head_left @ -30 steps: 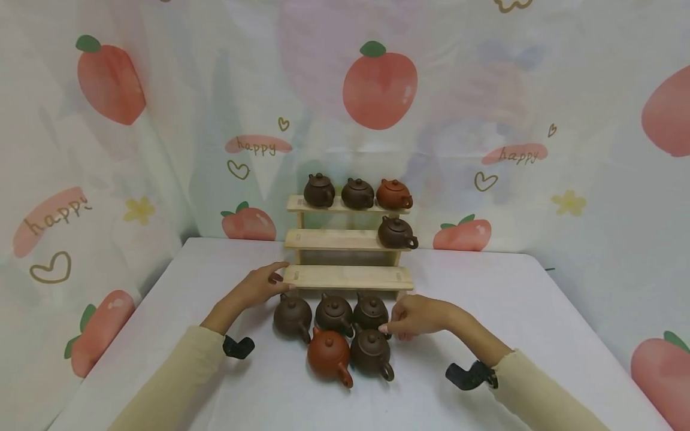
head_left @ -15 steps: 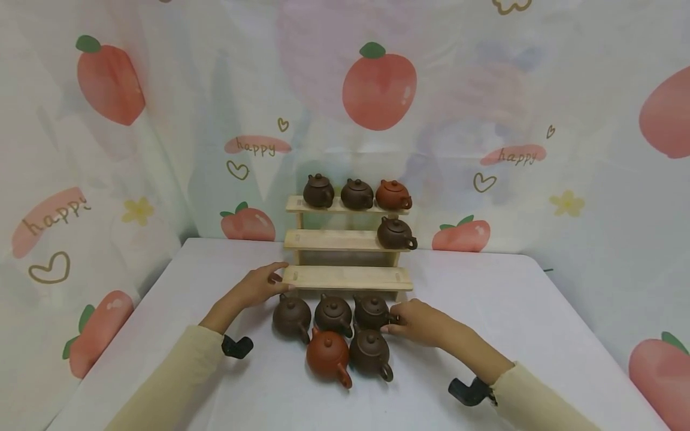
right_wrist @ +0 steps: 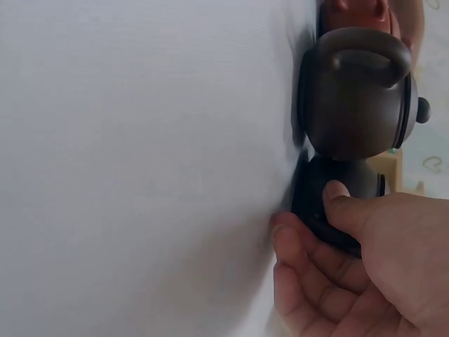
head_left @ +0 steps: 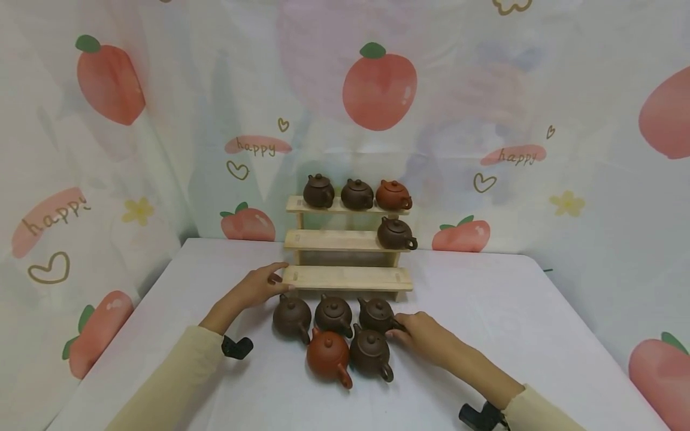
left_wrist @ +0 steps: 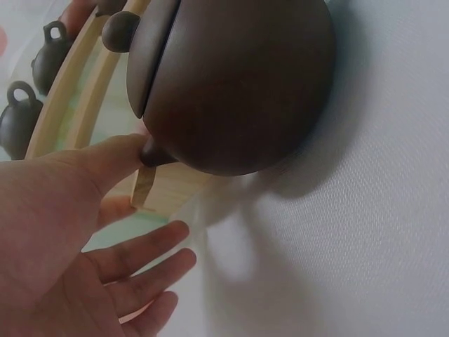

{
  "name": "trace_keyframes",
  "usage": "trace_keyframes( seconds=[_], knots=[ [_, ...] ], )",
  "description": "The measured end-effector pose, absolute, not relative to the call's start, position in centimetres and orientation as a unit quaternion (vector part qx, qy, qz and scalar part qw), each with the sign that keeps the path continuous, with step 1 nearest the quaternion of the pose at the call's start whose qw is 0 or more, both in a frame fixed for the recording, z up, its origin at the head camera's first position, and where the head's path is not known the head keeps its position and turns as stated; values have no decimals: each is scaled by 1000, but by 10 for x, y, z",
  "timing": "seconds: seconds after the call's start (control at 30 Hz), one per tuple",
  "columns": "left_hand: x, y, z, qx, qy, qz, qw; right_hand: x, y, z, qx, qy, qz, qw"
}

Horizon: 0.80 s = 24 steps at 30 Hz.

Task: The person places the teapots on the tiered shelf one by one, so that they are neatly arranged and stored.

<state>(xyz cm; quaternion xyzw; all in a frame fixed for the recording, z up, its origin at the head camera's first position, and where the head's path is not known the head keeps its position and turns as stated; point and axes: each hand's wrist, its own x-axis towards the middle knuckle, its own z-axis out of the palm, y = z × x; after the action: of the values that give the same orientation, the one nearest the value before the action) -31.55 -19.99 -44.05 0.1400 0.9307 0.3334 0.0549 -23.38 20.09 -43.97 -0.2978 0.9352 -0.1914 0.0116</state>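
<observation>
My right hand (head_left: 428, 338) pinches the handle of a dark brown teapot (head_left: 376, 314), the right one of the back row on the table. In the right wrist view its thumb (right_wrist: 340, 203) lies against the dark handle side, fingers curled below. My left hand (head_left: 257, 287) holds the left end of the lowest board of a three-tier wooden stand (head_left: 347, 278) between thumb and index finger; its other fingers are extended. Right beside that thumb is the spout of another dark teapot (left_wrist: 238, 84). Two more dark teapots, one at back (head_left: 333, 314) and one in front (head_left: 370, 353), and a reddish teapot (head_left: 327, 356) stand close together.
On the top tier are two dark teapots (head_left: 318, 191) and a reddish one (head_left: 393, 195). One dark teapot (head_left: 396, 233) sits at the middle tier's right end. White cloth covers the table (head_left: 485, 311); a printed curtain (head_left: 463, 108) hangs behind.
My right hand has taken the back-right teapot by its handle. That teapot has shifted slightly right and towards me, turning a little. My left hand has stayed at the stand.
</observation>
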Motion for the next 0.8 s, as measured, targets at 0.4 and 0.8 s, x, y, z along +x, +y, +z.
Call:
trace_keyframes(
  seconds=[0.4,0.8],
  knots=[
    [-313,-200,-438,141,931,331,56,-225,213,-442,-277,937,-213,-11],
    [-312,-196,-436,130,931,335,65,-220,215,-445,-265,935,-234,-24]
  ],
)
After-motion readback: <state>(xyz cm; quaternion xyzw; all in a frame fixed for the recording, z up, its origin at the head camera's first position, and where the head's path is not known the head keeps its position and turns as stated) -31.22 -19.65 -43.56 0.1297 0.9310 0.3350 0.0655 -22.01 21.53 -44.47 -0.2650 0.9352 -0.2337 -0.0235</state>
